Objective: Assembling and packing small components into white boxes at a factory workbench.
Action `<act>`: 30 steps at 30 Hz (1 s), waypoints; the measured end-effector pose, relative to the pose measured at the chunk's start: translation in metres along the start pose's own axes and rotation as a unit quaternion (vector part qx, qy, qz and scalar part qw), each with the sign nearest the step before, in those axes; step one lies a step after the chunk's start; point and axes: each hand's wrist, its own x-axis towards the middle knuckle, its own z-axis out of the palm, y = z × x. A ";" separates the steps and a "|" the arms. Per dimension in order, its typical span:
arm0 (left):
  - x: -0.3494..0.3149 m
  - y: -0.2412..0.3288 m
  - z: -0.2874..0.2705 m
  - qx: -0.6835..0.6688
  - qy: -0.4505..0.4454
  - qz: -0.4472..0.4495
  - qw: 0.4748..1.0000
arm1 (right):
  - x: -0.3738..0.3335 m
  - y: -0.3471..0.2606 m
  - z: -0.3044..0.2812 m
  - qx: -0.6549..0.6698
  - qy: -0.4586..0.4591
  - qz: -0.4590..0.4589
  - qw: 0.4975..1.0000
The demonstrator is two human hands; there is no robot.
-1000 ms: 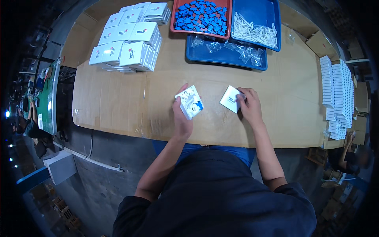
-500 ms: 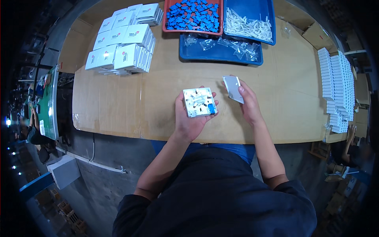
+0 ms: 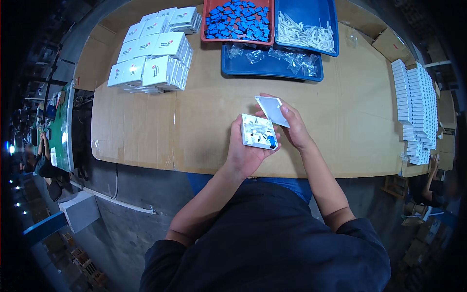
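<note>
My left hand (image 3: pixel 243 155) is closed round a small square white box (image 3: pixel 251 139), its open face up. Inside lie a clear plastic bag, small white and black parts and a blue adapter (image 3: pixel 272 141) in the near right corner. My right hand (image 3: pixel 296 130) grips a thin square white cover (image 3: pixel 272 110) by its right side, thumb on the near face. The cover is tilted, inner side toward me, just above and behind the far right corner of the box. Whether the two touch, I cannot tell. The right fingers are partly hidden behind the cover.
Stacks of closed white boxes (image 3: pixel 163 73) stand at the far left. At the back, a red tray (image 3: pixel 238 42) holds blue adapters, a blue tray (image 3: pixel 335 29) white sticks, and another blue tray (image 3: pixel 233 69) clear bags. More white pieces (image 3: pixel 419 102) are piled at the right edge.
The box has moved right and slightly nearer me, and it is tilted more. My right hand has brought the cover left, close to the box.
</note>
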 end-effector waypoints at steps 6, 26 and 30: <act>0.002 -0.005 -0.005 0.007 0.014 0.006 1.000 | -0.008 0.000 -0.001 -0.101 -0.042 0.004 0.994; 0.002 -0.010 -0.020 0.001 0.011 -0.014 1.000 | -0.002 0.003 -0.003 -0.108 -0.157 0.069 0.979; 0.003 -0.016 -0.021 -0.015 0.011 -0.022 1.000 | -0.005 0.009 -0.001 -0.137 -0.105 0.100 0.980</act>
